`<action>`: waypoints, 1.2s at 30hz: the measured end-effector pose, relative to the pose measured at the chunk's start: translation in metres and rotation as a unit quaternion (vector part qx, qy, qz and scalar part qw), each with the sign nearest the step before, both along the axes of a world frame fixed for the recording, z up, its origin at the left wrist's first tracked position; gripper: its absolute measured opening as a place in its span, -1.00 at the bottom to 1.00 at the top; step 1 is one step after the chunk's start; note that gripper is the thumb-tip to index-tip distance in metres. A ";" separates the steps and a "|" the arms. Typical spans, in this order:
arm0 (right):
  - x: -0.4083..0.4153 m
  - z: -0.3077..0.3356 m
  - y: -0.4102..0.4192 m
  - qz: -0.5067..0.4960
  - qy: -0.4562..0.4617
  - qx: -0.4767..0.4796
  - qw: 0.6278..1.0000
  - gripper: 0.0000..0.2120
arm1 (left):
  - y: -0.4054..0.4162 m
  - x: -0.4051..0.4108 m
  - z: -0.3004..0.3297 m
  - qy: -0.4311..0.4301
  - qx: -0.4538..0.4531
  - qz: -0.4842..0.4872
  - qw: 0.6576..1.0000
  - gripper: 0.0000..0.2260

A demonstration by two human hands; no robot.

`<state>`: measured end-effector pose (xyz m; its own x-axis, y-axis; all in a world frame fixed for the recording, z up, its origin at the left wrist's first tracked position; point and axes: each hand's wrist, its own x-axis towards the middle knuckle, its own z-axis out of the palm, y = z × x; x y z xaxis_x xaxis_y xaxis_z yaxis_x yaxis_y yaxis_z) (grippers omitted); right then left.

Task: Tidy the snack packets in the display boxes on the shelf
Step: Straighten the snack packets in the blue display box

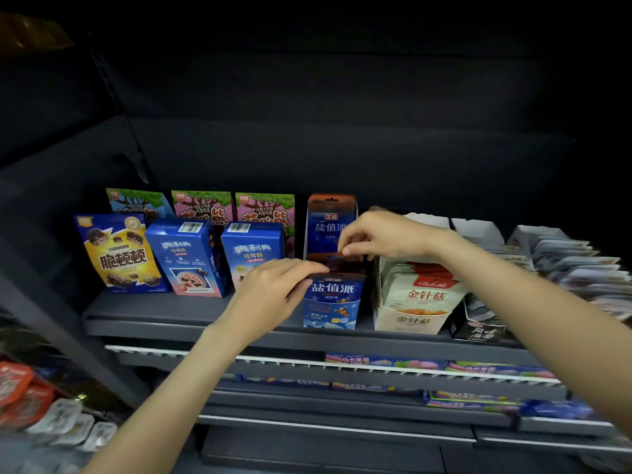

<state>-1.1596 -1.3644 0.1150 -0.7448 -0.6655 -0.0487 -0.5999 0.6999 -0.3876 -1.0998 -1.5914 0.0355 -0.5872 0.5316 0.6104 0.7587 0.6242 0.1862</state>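
Note:
A blue display box (330,314) stands at the shelf's front edge, filled with blue snack packets with orange tops (333,265). A second blue box (328,224) stands behind it. My left hand (273,290) rests against the left side of the front box, fingertips touching the packet tops. My right hand (379,236) reaches over from the right and pinches the top of a packet in the row. To the right stands a white display box (410,318) of white-and-red packets (424,289).
Blue and yellow cookie boxes (191,258) and pink boxes (263,208) stand to the left on the dark shelf (154,313). A black box (478,330) and rows of pale packets (578,268) lie to the right. Lower shelves hold candy bars (386,362).

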 end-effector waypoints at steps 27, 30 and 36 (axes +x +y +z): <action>0.079 0.056 -0.040 -0.154 -0.002 -0.557 0.816 -0.84 | 0.024 0.022 0.068 0.071 0.329 0.137 0.932 -0.83; 0.080 0.044 -0.041 -0.172 0.090 -0.483 0.854 -0.76 | 0.009 0.023 0.082 -0.127 0.476 0.103 0.864 -0.83; 0.091 0.002 -0.056 -0.147 0.176 -0.384 0.895 -0.72 | -0.009 0.023 0.082 -0.309 0.609 0.078 0.726 -0.84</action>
<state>-1.0685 -1.4206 0.1168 -0.7718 -0.1757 0.6111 -0.6139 0.4560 -0.6443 -1.0769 -1.6005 0.1173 -0.9445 -0.2838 0.1657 0.2323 -0.2200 0.9474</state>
